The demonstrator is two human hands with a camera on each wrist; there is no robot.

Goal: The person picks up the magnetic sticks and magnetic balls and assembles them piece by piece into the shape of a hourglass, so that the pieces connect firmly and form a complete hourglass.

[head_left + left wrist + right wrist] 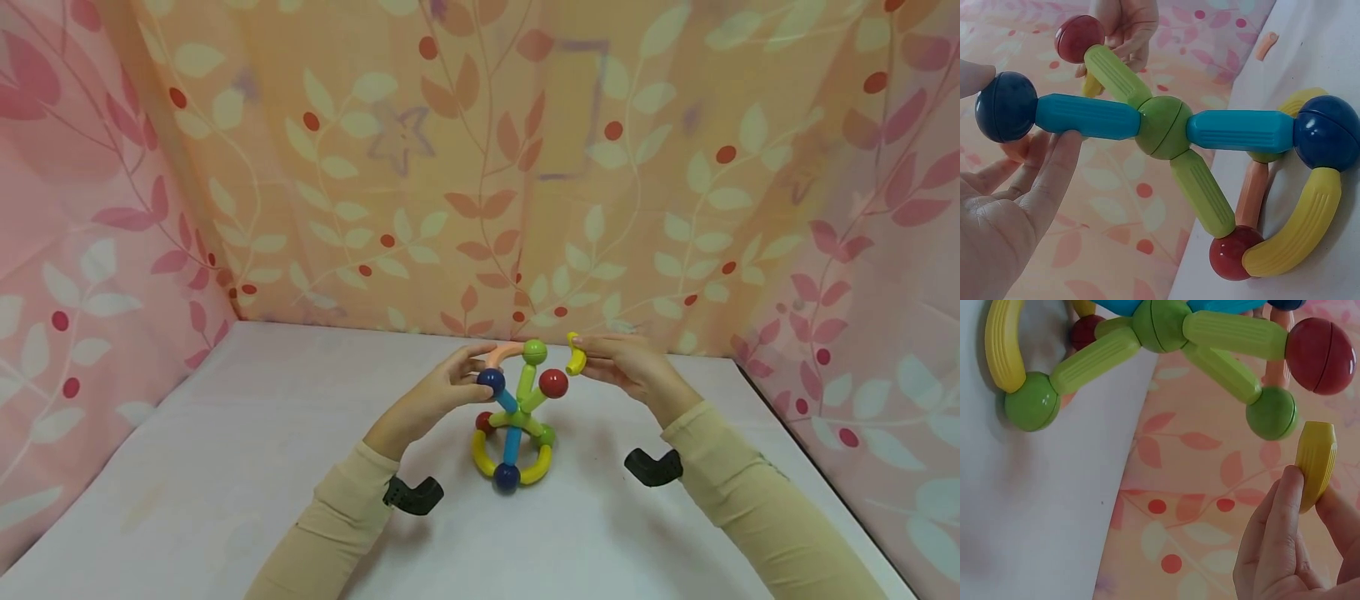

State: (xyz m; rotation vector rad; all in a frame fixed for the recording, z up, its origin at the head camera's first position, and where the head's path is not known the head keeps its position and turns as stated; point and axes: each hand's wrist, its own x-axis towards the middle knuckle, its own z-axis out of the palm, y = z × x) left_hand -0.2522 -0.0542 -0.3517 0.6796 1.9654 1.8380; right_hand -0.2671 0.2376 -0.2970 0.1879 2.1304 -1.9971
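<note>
A magnetic stick-and-ball model stands on the white table, its green centre ball [1163,127] joining blue and green sticks. At its upper left my left hand [438,390] holds the dark blue ball [491,382], thumb against the ball and fingers along the blue stick [1088,116]. Beside those fingers an orange curved stick [506,351] reaches to the top green ball [535,352]. My right hand [621,364] pinches a yellow curved stick [1317,462] between thumb and fingers. This stick is held apart from the model, near the upper red ball [553,383].
The model's base has yellow curved sticks [482,454] and a dark blue ball [506,477] on the table [225,467]. A small orange piece [1267,45] shows on the white surface. Patterned cloth [480,167] hangs behind; black devices [414,496] sit at both wrists.
</note>
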